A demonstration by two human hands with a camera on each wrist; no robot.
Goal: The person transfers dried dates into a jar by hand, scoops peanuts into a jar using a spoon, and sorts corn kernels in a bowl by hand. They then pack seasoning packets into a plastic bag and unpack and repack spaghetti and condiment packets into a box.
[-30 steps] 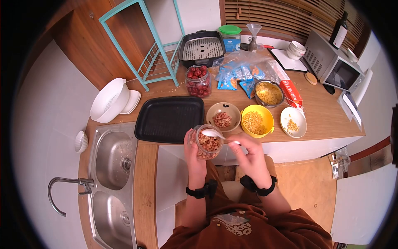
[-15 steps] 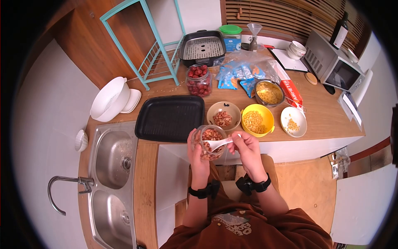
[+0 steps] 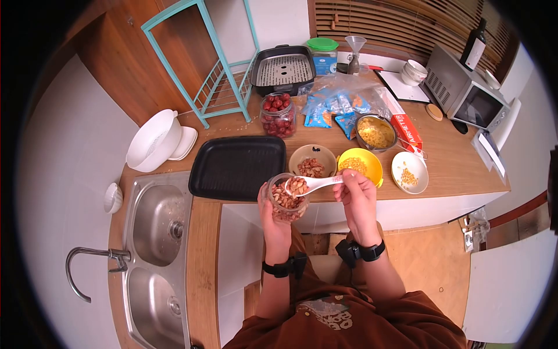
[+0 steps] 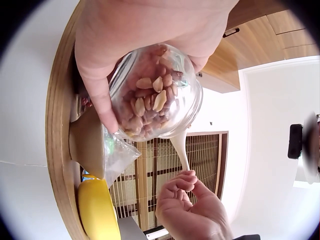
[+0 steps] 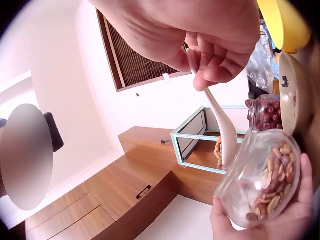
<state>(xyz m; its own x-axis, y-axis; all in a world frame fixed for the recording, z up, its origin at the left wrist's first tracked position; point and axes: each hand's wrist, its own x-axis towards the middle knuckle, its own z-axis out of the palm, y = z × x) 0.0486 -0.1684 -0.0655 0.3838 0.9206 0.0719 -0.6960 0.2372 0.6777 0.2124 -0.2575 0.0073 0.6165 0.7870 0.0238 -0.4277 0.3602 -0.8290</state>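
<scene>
In the head view my left hand (image 3: 275,230) grips a clear jar (image 3: 287,215) partly filled with peanuts; in the left wrist view its fingers wrap round the jar wall. My right hand (image 3: 359,205) pinches the handle end of a white spoon (image 3: 321,183) between thumb and fingers. A heap of peanuts (image 3: 298,185) lies in the spoon's bowl, over the jar's mouth. Just behind the jar, on the counter, stands a beige bowl (image 3: 296,156) with more peanuts. Beside it is a yellow bowl (image 3: 372,158) of pale yellow pieces, partly hidden by my right hand.
A black grill pan (image 3: 238,166) lies left of the bowls, near the steel sink (image 3: 156,224). Behind stand a jar of red fruit (image 3: 278,119) and a metal bowl (image 3: 393,145) of yellow pieces. A white bowl (image 3: 421,183) sits to the right, a microwave (image 3: 465,87) farther back.
The spoon dipped into the jar, then rose with peanuts in its bowl. My right hand has moved right and up from half a second ago. The left hand still holds the jar.
</scene>
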